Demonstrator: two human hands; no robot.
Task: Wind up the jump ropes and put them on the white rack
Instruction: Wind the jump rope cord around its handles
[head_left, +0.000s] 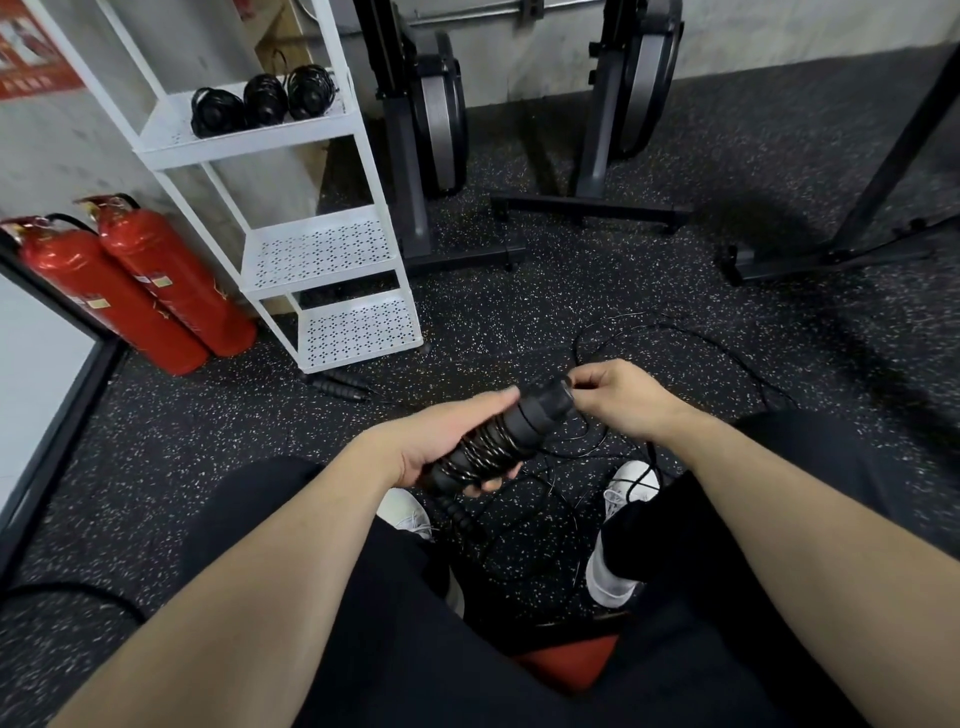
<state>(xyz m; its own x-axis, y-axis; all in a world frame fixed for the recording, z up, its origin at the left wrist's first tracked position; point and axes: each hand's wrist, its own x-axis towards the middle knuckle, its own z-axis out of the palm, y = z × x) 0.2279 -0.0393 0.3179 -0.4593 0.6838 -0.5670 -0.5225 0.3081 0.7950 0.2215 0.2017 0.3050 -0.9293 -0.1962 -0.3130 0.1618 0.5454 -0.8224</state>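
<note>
Gripping the jump rope handles (498, 441) w/ the left hand (447, 441), fingers curling round the bundle, which is lying slanted above the lap, between the knees. Black cord (480, 451) is wrapping round the lower half of the handles in several turns. The right hand (618, 397) is pinching the cord just beside the upper end of the handles, thumb & forefinger closing on it. The rest of the cord (691, 338) is trailing loose over the speckled floor (571, 270) in front of the right hand & down between the white shoes (628, 483). Another pair of handles (340, 385) is lying on the floor, just beside the foot of the white rack (358, 130). Three wound ropes (262, 101) are sitting side by side on the rack's upper shelf; the two lower shelves are showing perforated panels. Two red extinguishers (140, 291) are leaning left of the rack. Dark machine frames (597, 156) are standing behind, near the wall.
</note>
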